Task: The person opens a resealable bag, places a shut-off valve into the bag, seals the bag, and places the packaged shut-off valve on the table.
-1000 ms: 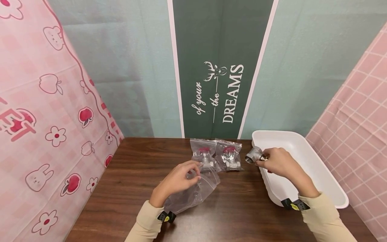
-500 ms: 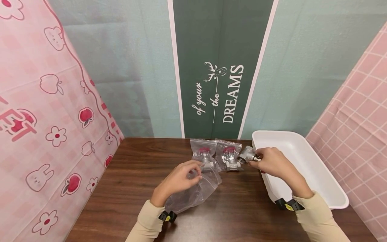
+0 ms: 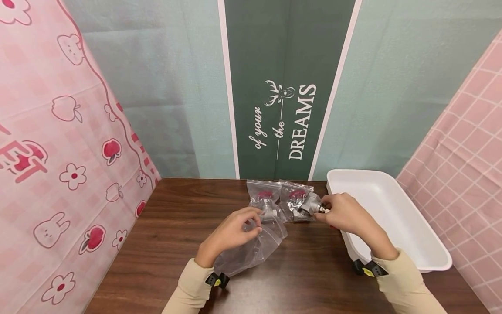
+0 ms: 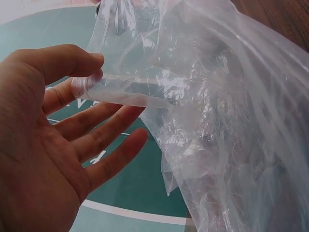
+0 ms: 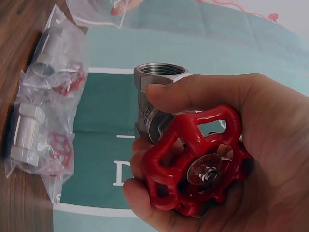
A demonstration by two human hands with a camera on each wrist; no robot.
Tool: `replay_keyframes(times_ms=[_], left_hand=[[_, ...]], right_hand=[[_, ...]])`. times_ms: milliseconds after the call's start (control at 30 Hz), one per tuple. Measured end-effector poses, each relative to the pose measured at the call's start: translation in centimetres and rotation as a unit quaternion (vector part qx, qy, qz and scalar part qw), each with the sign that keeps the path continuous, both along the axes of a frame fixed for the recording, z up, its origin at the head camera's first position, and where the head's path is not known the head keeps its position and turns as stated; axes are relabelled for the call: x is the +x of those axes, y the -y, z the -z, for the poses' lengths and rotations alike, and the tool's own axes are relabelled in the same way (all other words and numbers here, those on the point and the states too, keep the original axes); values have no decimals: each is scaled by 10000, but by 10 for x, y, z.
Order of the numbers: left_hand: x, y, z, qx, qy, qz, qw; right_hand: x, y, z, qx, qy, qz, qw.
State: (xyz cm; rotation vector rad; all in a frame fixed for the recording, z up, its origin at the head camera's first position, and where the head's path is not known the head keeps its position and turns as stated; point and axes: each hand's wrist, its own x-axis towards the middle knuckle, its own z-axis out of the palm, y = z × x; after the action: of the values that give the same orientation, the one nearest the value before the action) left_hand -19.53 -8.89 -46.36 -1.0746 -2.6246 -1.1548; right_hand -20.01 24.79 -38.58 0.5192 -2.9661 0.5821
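My left hand [image 3: 234,232] pinches the edge of a clear zip bag [image 4: 207,92] between thumb and forefinger, its other fingers spread. The bag hangs over the table to the right of that wrist and looks empty. In my right hand [image 3: 345,214] is a steel gate valve [image 3: 311,204] with a red handwheel [image 5: 193,159]; thumb and fingers curl round its body and wheel. The valve's threaded opening [image 5: 161,69] shows in the right wrist view. In the head view the valve is in front of a bagged valve [image 3: 296,196], partly covering it. A second bagged valve [image 3: 265,198] lies left of that.
A white plastic tray [image 3: 396,226] stands on the right of the brown wooden table [image 3: 176,218]. Behind the table hangs a green cloth [image 3: 274,52] with lettering. Pink patterned cloths [image 3: 86,131] flank both sides.
My right hand has moved left with the valve, from the tray's left rim to the bagged valves. The left hand and its bag have barely shifted.
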Motion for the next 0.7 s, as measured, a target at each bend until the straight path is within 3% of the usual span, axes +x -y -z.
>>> replay_keyframes(times_ms=[700], left_hand=[[0,-1,-1,-79,-21,77,9999]], right_hand=[[5,26,12,-73,-15,-342,9994]])
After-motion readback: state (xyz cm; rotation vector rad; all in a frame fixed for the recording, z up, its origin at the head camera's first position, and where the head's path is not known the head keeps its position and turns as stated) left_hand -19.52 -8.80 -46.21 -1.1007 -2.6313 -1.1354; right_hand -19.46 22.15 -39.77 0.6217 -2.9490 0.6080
